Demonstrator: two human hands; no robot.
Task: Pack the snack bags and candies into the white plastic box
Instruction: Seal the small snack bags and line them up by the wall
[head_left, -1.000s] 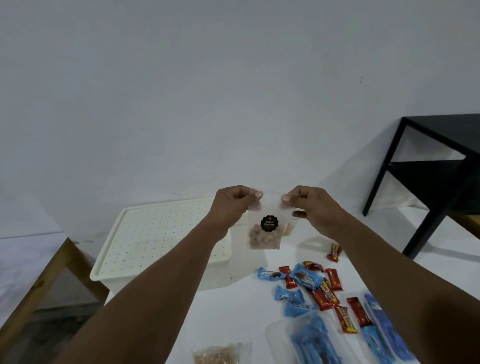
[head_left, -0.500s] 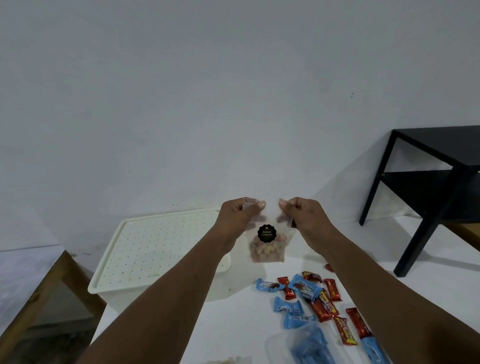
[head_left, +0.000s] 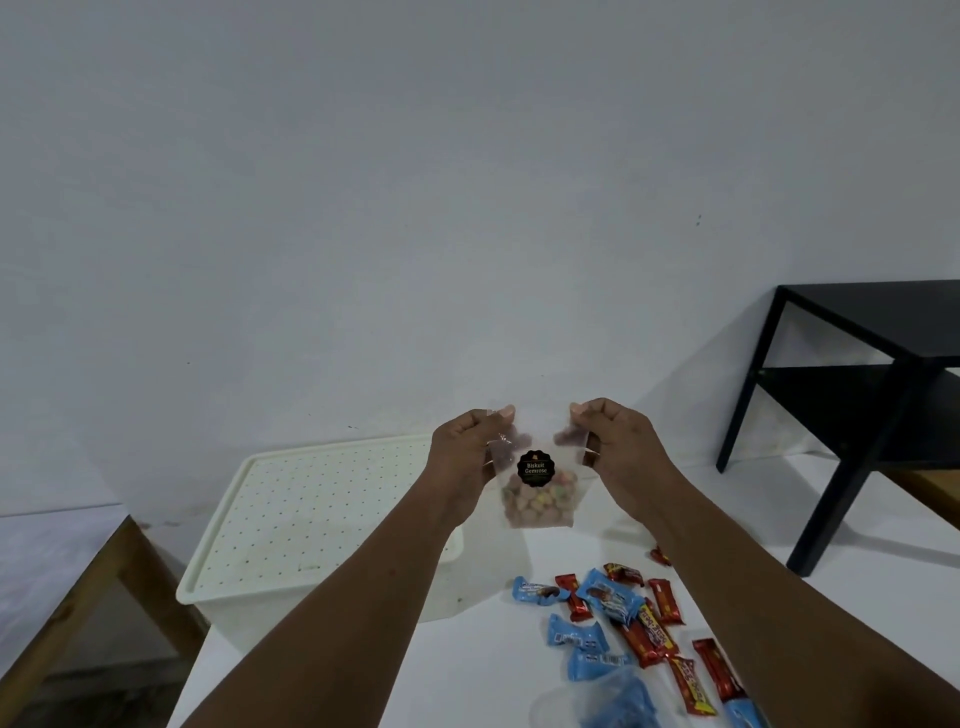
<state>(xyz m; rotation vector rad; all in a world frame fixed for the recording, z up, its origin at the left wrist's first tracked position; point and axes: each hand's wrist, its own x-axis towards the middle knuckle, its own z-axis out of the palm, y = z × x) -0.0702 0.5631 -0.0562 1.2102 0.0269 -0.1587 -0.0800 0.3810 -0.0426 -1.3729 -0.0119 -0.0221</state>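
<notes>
Both hands hold a clear snack bag (head_left: 537, 483) upright above the white table (head_left: 467, 670): left hand (head_left: 467, 457) and right hand (head_left: 621, 447) pinch its top corners. Behind stands the lidded white plastic box (head_left: 311, 519); blue and red candies (head_left: 623, 618) lie below, possibly beside another bag.

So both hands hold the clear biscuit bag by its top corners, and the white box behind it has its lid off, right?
Not quite. In the head view the left hand and right hand do pinch the bag by its top corners, but the box has its lid on, not off.
</notes>
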